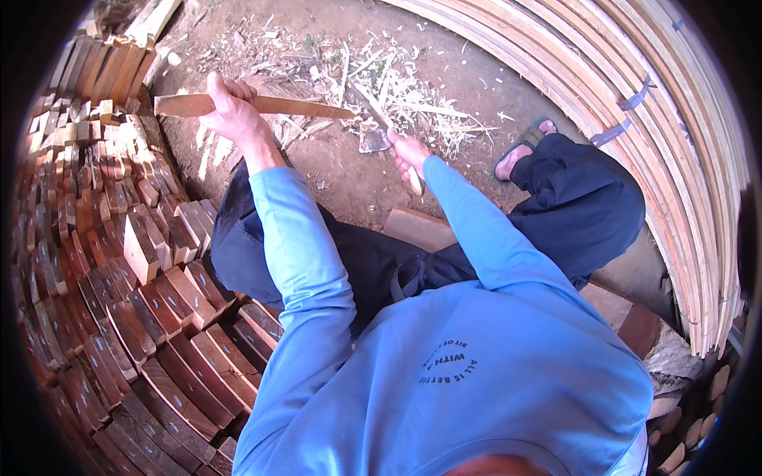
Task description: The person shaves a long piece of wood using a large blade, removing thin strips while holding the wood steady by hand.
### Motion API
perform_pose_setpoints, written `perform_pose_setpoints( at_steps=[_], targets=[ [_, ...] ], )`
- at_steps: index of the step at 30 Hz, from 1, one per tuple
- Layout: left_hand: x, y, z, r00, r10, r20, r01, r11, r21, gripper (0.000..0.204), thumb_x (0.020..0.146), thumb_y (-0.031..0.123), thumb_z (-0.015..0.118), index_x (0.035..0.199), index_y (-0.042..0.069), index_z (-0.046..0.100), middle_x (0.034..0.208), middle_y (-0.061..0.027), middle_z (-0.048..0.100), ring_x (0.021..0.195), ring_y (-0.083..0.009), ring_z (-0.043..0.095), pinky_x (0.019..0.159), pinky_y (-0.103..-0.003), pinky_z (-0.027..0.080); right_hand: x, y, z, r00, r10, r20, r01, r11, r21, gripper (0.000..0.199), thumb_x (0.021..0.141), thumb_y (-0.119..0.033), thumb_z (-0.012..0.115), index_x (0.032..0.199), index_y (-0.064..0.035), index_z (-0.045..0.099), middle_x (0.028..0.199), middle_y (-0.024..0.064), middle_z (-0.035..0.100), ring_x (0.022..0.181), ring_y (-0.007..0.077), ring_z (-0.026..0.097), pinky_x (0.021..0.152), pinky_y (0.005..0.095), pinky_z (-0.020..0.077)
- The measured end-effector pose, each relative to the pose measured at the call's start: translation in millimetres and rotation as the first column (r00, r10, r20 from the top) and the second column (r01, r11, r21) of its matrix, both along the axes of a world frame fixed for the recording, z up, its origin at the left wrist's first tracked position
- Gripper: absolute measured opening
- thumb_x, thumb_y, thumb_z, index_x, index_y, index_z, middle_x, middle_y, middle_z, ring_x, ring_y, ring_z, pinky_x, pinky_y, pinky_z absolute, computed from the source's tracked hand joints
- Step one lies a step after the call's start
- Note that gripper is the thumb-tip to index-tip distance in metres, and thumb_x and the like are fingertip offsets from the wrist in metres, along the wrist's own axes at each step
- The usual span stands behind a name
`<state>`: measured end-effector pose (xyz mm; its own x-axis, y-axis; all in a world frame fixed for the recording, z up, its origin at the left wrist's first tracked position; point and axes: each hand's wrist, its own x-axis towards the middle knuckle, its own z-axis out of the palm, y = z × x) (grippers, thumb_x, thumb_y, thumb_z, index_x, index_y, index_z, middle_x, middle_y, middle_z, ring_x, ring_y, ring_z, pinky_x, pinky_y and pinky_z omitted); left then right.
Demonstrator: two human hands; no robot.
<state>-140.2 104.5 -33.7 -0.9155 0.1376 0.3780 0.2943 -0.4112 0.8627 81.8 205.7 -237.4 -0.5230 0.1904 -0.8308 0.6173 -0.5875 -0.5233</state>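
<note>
My left hand (232, 111) is closed around a flat wooden slat (298, 105), held roughly level above the dirt. The slat's far end narrows toward the right, close to the blade. In my closed right hand (408, 154) is a large knife (371, 103), its pale handle end showing below the fist. The blade points away and to the left, just right of the slat's tip; I cannot tell whether they touch. Beneath them lie many pale wood shavings (429, 111). A small block of wood (373, 141) sits on the ground beside my right hand.
Stacked wooden blocks (143, 317) fill the left side. Long bundled wooden strips (635, 119), tied with bands, curve along the right. My sandalled foot (516, 155) rests on the dirt ground (349, 186). A flat wooden piece (419, 228) lies near my legs.
</note>
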Motion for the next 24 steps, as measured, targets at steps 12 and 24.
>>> perform_pose_setpoints(
  at_steps=[12, 24],
  targets=[
    [-0.7, -2.0, 3.2, 0.994, 0.085, 0.070, -0.083, 0.996, -0.036, 0.046, 0.097, 0.020, 0.057, 0.057, 0.012, 0.036, 0.048, 0.0009, 0.033, 0.041, -0.0101, 0.032, 0.042, -0.029, 0.032, 1.4, -13.2, 7.4, 0.999, -0.046, -0.022, 0.043, 0.992, -0.119, 0.053, 0.102, -0.058, 0.037, 0.083, -0.0097, 0.045, 0.062, -0.0008, 0.039, 0.048, 0.0115, 0.037, 0.043, 0.0327, 0.0387],
    [-4.3, -0.4, 2.3, 0.999, 0.040, -0.005, -0.041, 0.999, -0.028, 0.039, 0.098, 0.017, 0.056, 0.065, 0.013, 0.036, 0.051, 0.0018, 0.031, 0.043, -0.0100, 0.031, 0.043, -0.029, 0.029, 1.6, -18.5, 3.7, 0.993, -0.117, -0.014, 0.113, 0.981, -0.157, 0.054, 0.102, -0.059, 0.037, 0.082, -0.0099, 0.043, 0.062, -0.0026, 0.035, 0.044, 0.0100, 0.031, 0.043, 0.0313, 0.0327]
  ],
)
